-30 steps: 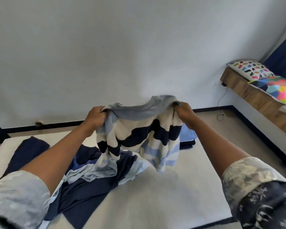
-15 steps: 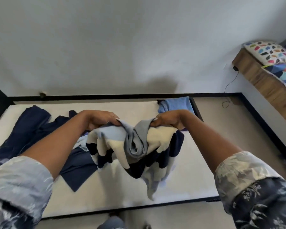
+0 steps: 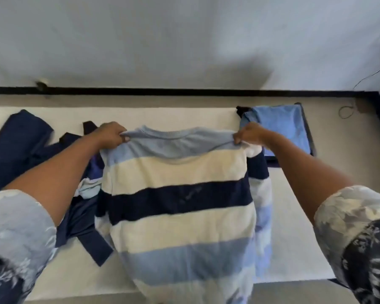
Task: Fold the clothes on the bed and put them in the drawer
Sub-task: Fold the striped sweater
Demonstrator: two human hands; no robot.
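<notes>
A striped sweater (image 3: 180, 207) in light blue, cream and navy bands hangs spread out flat over the bed (image 3: 294, 238), its hem reaching past the bed's near edge. My left hand (image 3: 111, 134) pinches its left shoulder. My right hand (image 3: 249, 133) pinches its right shoulder. The collar is stretched between both hands. One sleeve hangs down along the sweater's right side.
A pile of dark navy clothes (image 3: 24, 148) lies on the bed's left part, partly under the sweater. A folded light blue garment (image 3: 281, 128) sits at the bed's far right corner. A white wall (image 3: 184, 40) runs behind the bed. A cable (image 3: 347, 110) lies on the floor.
The sweater was bunched between my hands held close together. Now my hands have moved apart and the sweater hangs open and flat. The view has tilted down toward the bed.
</notes>
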